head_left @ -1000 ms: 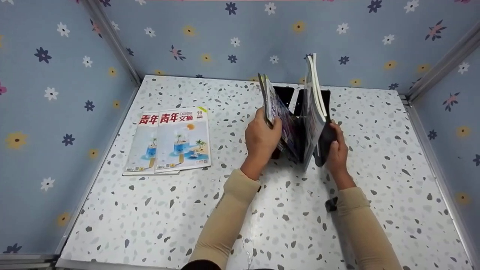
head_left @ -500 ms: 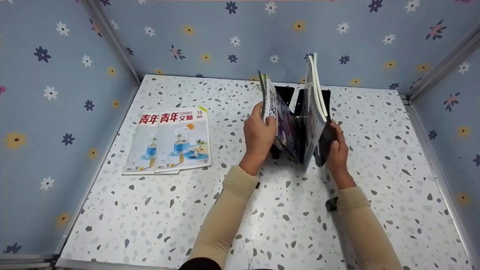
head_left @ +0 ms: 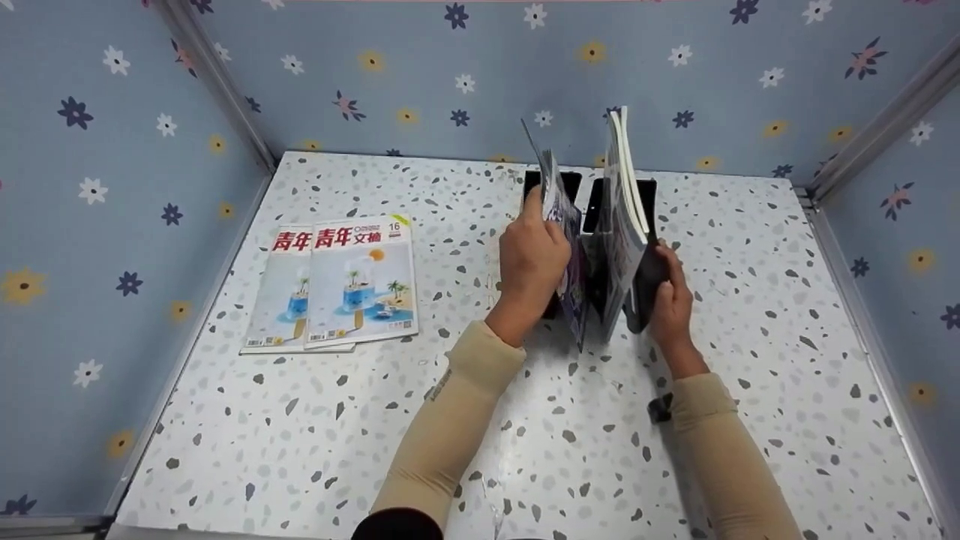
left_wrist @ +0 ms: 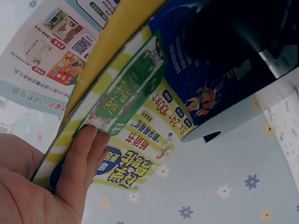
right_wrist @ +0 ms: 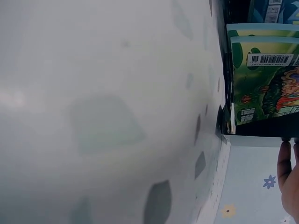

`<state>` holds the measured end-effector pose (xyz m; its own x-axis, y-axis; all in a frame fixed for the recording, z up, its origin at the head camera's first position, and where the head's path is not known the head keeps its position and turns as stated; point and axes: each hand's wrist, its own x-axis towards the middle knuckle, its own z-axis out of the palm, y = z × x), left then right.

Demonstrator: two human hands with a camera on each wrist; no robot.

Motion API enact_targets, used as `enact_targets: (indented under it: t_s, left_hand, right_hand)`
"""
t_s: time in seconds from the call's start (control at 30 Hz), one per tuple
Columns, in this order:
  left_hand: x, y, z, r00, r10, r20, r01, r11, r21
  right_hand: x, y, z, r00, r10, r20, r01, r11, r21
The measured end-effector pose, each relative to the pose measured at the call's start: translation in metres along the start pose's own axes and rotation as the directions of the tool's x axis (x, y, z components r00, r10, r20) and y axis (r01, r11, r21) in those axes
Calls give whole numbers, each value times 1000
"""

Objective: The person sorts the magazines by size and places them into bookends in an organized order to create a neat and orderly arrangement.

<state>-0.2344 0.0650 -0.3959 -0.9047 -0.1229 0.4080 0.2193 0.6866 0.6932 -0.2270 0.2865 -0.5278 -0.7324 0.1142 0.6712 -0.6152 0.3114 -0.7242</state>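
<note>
My left hand [head_left: 534,259] grips several thin magazines [head_left: 571,277], which stand on edge. In the left wrist view, its fingers lie across a yellow-green and blue magazine cover [left_wrist: 154,107], and another printed page fans out behind. Right of them, more magazines [head_left: 626,202] stand upright against a black bookend [head_left: 645,296]. My right hand [head_left: 675,307] touches the bookend's outer side with fairly straight fingers. The right wrist view shows its fingertips at the bookend's edge, beside green magazines [right_wrist: 261,79]. The left hand hides part of its magazines.
Two overlapping magazines [head_left: 360,281] with red titles lie flat at the left of the speckled white table [head_left: 337,450]. Dark base plates [head_left: 598,206] lie under the standing magazines. Flowered blue panels [head_left: 420,82] enclose the back and sides.
My left hand has moved up and slightly right. Its magazines stand more upright, nearer the right-hand ones, with one cover fanning away at the top. The right hand stays put.
</note>
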Motion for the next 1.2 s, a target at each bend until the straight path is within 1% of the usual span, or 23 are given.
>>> enact_targets:
  t_s: [0.1,0.23,0.3,0.37,0.43,0.53,0.63,0.73,0.9,1.0,1.03,1.13,1.2]
  left_hand:
    - [-1,3,1,998,59,22,-61,995,74]
    - [-4,3,4,990,127,59,-136,975,178]
    - [-6,1,6,988,142,63,-151,970,192]
    - [-6,-2,6,987,147,61,-155,971,183]
    - [-5,-7,5,989,142,46,-147,980,134]
    - [-4,-17,4,993,116,29,-116,993,-3]
    - [-3,-26,3,997,76,23,-72,987,-144]
    - [-2,-30,0,998,46,54,-33,975,-220]
    - [-6,-33,-3,991,5,134,33,959,-280]
    - [-11,-35,0,988,-5,155,56,943,-328]
    - [-13,-37,2,988,-2,153,55,938,-341]
    - [-19,-41,11,993,22,114,18,940,-340]
    - [-24,-44,18,997,30,78,-2,945,-327]
  right_hand:
    - [0,-2,1,1000,8,2,-8,1000,-9]
    - [0,-3,3,1000,17,6,-17,1000,-4]
    - [0,-2,3,1000,18,7,-18,1000,10]
    - [0,-2,4,1000,15,5,-15,1000,20]
    - [1,-1,4,1000,11,5,-11,1000,20]
    - [1,-1,4,1000,4,3,-4,1000,17]
    - [1,0,3,1000,1,4,-1,1000,14]
    - [1,-1,1,1000,4,0,-4,1000,5]
    - [1,-2,1,1000,3,-9,-3,1000,10]
    - [1,-2,2,1000,-4,-13,4,1000,15]
    - [1,-3,2,1000,-7,-13,7,1000,16]
    - [0,-2,2,1000,-8,-14,8,1000,12]
    - [-1,-2,2,1000,2,-10,-1,1000,8]
